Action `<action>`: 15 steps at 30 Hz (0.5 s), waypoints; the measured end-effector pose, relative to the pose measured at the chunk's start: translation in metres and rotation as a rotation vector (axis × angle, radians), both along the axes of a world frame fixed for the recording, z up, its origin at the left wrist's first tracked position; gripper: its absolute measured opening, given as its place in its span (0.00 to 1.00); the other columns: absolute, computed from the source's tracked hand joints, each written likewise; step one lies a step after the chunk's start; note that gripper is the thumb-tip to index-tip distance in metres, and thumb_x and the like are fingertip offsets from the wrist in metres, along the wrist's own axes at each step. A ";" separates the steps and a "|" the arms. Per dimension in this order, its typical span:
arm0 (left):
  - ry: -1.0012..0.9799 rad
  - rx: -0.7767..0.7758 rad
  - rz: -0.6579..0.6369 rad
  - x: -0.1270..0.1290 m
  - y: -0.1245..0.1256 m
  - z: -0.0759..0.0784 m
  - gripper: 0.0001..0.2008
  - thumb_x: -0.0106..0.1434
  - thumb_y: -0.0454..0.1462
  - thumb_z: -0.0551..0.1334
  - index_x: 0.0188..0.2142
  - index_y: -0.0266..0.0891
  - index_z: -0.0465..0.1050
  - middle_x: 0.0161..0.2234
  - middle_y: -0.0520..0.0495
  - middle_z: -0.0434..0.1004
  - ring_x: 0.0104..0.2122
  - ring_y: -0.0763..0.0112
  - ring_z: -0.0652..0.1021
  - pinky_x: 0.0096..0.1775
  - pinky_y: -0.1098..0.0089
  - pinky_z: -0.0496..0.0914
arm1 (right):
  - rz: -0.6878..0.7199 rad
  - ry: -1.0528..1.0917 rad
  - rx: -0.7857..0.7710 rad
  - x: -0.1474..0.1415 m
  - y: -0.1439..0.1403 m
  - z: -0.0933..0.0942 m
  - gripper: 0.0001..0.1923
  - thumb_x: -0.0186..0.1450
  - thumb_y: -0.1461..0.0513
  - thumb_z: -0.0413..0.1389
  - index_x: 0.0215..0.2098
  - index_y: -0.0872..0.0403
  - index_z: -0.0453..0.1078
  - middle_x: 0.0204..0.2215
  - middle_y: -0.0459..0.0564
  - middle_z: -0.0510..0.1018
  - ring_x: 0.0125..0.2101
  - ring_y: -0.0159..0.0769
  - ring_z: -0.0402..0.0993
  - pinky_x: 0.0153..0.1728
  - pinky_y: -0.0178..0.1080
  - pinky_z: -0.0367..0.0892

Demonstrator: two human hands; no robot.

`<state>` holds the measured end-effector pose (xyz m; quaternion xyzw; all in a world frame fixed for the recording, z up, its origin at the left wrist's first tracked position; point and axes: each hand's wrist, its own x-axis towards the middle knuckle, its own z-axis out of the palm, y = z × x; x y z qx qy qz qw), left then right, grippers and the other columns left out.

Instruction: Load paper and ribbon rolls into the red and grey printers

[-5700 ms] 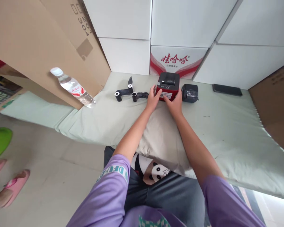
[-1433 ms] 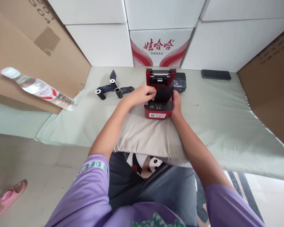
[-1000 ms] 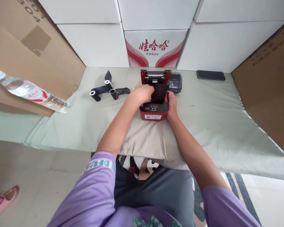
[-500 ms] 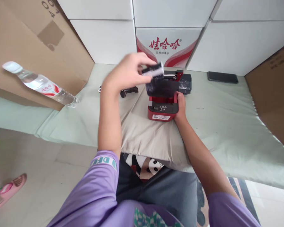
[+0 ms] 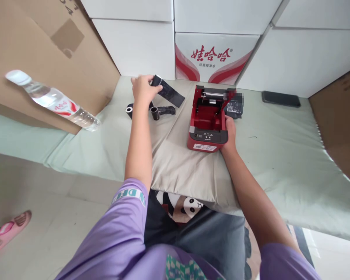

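A small red plastic label printer with a black front panel sits on a beige cloth pad near the middle of the pale green padded mat. Its lid is swung back and the red inner bay is bare, with a metal roller bar visible across the far end. A white barcode sticker shows on its near face.

The right hand presses against the printer's right side, fingers wrapped on the casing and thumb near the front corner, clamped on it. The left hand is stretched out well to the left of the printer, above the mat's far edge, with its fingers closed on one end of a black ribbon strip; the strip runs slanting from the hand toward the printer, its free end just short of the lid. The 2 hands are well apart.

Just below the left hand lie black ribbon spools with pale cores, joined by dark film, resting on the mat; I can make out 2 cores. Behind the printer's right corner sits a dark grey box-shaped device, partly blurred. Farther right along the back lies a flat black phone.

A clear plastic water bottle with a red and white label leans against a brown cardboard sheet at the left. White cartons line the back, one printed with red characters. A pink slipper is on the floor at lower left.
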<state>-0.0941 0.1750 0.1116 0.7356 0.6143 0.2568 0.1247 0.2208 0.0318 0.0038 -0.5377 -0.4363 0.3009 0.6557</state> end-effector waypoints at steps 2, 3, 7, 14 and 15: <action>-0.065 0.020 0.145 0.007 0.003 -0.004 0.23 0.67 0.56 0.64 0.51 0.43 0.80 0.45 0.45 0.84 0.56 0.57 0.74 0.53 0.55 0.70 | -0.004 -0.004 0.004 0.000 0.000 0.000 0.33 0.67 0.32 0.52 0.47 0.49 0.76 0.48 0.51 0.81 0.51 0.43 0.76 0.59 0.49 0.72; -0.113 0.016 0.206 0.010 0.003 -0.006 0.21 0.66 0.54 0.66 0.49 0.44 0.80 0.46 0.45 0.84 0.56 0.55 0.75 0.53 0.55 0.70 | -0.004 -0.008 0.003 0.000 0.000 0.000 0.33 0.67 0.32 0.53 0.47 0.49 0.76 0.48 0.51 0.81 0.51 0.44 0.76 0.59 0.49 0.72; -0.160 -0.045 0.233 0.020 0.001 -0.015 0.20 0.63 0.47 0.69 0.53 0.46 0.77 0.52 0.44 0.83 0.58 0.49 0.77 0.56 0.53 0.70 | 0.000 -0.005 0.011 0.001 0.001 0.000 0.34 0.65 0.31 0.54 0.46 0.49 0.75 0.47 0.51 0.81 0.50 0.44 0.76 0.58 0.50 0.73; 0.059 -0.030 0.291 0.022 0.002 -0.023 0.19 0.64 0.43 0.69 0.54 0.46 0.79 0.55 0.42 0.83 0.65 0.45 0.71 0.67 0.46 0.62 | 0.017 0.023 0.024 0.002 0.002 -0.002 0.31 0.66 0.33 0.55 0.46 0.49 0.75 0.46 0.51 0.80 0.49 0.43 0.76 0.57 0.50 0.73; 0.089 -0.034 0.293 0.023 0.003 -0.025 0.18 0.63 0.43 0.69 0.53 0.45 0.80 0.57 0.40 0.82 0.66 0.43 0.70 0.68 0.45 0.61 | 0.016 0.025 0.025 0.001 0.002 -0.002 0.31 0.66 0.33 0.55 0.46 0.49 0.75 0.46 0.51 0.80 0.49 0.44 0.76 0.57 0.50 0.73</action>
